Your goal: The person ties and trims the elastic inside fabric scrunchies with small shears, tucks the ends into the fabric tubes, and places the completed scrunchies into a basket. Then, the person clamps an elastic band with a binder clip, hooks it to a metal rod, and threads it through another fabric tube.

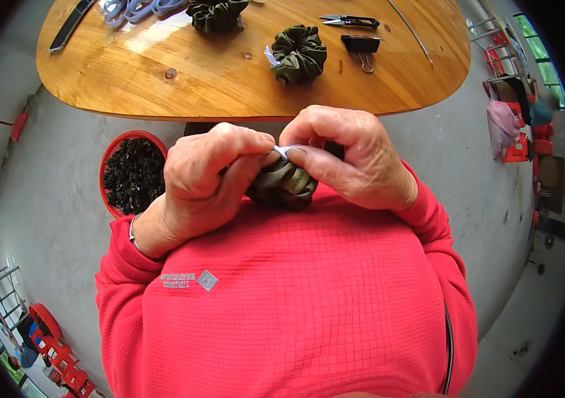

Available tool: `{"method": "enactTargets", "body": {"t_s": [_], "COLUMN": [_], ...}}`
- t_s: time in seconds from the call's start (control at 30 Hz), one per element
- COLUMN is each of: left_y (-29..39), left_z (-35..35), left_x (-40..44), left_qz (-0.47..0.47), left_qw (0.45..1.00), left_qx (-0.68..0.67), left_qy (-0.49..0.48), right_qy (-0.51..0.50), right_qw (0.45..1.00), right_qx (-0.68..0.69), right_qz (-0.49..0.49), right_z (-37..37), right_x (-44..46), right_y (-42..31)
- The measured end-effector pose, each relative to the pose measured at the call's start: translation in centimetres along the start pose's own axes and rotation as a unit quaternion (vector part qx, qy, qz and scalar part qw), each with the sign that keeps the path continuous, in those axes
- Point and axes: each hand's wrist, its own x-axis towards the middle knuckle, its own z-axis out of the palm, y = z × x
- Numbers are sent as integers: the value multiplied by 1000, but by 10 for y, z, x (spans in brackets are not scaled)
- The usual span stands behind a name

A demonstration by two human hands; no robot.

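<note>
Red top: nearest, below the hands.
Left hand: fingertips closed on the white strip.
Green scrunchie: between hands, off the table's near edge; probably light, soft, best held by its gathered folds.
Right hand: pinches the strip too.

On the left chest of our red top, a line of larger pale capitals sits with smaller lettering, upside down in our view and too small and blurred to spell out with certainty. Just beside it, we see a grey diamond emblem with a small pale mark at its center. Below our fingers, a light marking resembling printed letters shows on the folds of a dark green scrunchie; we cannot make out its wording.
</note>
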Motion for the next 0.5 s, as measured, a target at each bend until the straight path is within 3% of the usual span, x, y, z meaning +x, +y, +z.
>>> {"method": "enactTargets", "body": {"t_s": [0.13, 0.37, 0.5], "left_y": [-2, 2, -1], "left_z": [0, -8, -11], "left_x": [-6, -15, -29], "left_qz": [-23, -26, -134], "left_qw": [999, 1000, 976], "left_qx": [-46, 2, -143], "left_qy": [14, 6, 98], "right_qy": [45, 40, 46], "right_qw": [976, 943, 928], "right_qx": [-133, -237, -274], "right_qz": [-168, -229, -248], "right_z": [6, 8, 7], "right_x": [1, -3, -9], "right_y": [4, -3, -7]}}
